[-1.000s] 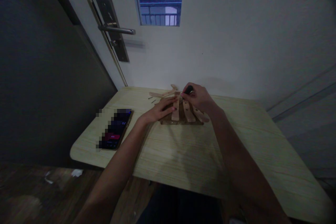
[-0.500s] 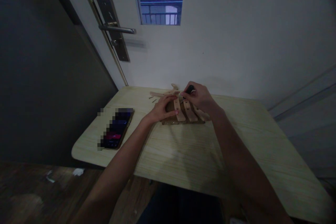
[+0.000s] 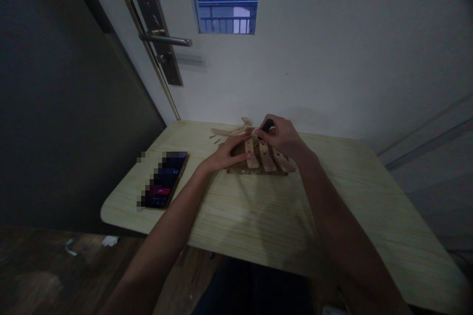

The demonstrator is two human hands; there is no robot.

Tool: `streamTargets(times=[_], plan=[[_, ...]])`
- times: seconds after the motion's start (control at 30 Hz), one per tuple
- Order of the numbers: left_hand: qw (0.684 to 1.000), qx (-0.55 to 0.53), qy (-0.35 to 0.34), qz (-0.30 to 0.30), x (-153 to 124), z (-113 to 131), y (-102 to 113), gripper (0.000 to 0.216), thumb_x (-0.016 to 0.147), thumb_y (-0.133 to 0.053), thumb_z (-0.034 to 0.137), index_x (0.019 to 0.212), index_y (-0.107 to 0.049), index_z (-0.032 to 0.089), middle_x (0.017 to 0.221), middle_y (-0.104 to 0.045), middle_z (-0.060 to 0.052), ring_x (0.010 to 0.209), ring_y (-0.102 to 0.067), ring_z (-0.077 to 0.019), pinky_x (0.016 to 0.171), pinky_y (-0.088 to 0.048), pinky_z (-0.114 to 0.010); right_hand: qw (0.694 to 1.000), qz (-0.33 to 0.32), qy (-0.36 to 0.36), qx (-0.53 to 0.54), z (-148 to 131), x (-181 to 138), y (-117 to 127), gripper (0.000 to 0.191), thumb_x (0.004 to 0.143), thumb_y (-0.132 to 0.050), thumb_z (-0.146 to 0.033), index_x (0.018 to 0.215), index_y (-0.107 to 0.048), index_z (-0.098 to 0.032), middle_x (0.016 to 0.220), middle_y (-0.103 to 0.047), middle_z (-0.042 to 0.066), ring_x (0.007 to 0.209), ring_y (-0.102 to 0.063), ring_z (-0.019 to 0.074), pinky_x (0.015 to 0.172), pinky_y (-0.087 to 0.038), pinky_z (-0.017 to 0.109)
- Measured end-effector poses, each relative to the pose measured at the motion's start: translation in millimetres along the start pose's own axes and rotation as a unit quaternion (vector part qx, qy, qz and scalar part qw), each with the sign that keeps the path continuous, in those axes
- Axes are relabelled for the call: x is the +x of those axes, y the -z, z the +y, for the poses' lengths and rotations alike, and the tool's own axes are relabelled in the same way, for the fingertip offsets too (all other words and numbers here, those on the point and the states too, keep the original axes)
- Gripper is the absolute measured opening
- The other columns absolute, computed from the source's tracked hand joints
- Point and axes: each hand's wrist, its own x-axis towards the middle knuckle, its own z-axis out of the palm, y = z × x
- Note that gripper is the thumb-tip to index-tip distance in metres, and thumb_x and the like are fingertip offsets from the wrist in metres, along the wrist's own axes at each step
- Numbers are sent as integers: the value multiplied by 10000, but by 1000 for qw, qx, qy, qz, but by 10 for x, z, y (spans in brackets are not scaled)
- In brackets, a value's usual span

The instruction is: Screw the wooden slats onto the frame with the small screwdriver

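Note:
My left hand (image 3: 226,153) grips the left end of a brown block (image 3: 241,149), its thumb pressing on the leftmost pale wooden strip (image 3: 253,161). Two more strips, a middle one (image 3: 266,158) and a slanted right one (image 3: 284,161), lie across the block, with dark holes or screw heads in them. My right hand (image 3: 284,135) is closed round the black handle of what looks like a screwdriver (image 3: 268,124), tilted over the block's far side. Its tip is hidden by my fingers. Behind my left hand lie loose pale wooden pieces (image 3: 224,132) and two small screws (image 3: 217,141).
A phone (image 3: 168,179) with a lit screen, partly pixelated, lies on the left of the pale table (image 3: 236,221). Beyond the table's far edge stands a white door (image 3: 325,59) with a metal handle (image 3: 166,39) and a small window.
The middle strip and my left fingers have shifted very slightly. Both hands stay at the block, and the black-handled tool remains in my right hand.

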Motion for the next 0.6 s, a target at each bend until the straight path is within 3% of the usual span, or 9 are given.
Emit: streamTargets(times=[0.4,0.6], plan=[[1000,3,29,2,-17,37,25,739,863,-683,648,1480,-502,283,1564,-498,-120,1456,-460,-357,1213,-344,-618,1000,5,-18,-17,1,6,25,311,796,-719,-469,726,-548,-219,685,-619,13,631,-578,155,642,-510,330],[997,9,6,74,16,80,15,463,937,-644,548,1287,-669,246,1360,-682,-109,1287,-630,-290,1140,-455,-541,999,38,-19,-25,24,12,34,262,803,-710,-423,735,-551,-226,679,-628,8,609,-586,152,638,-515,333]])
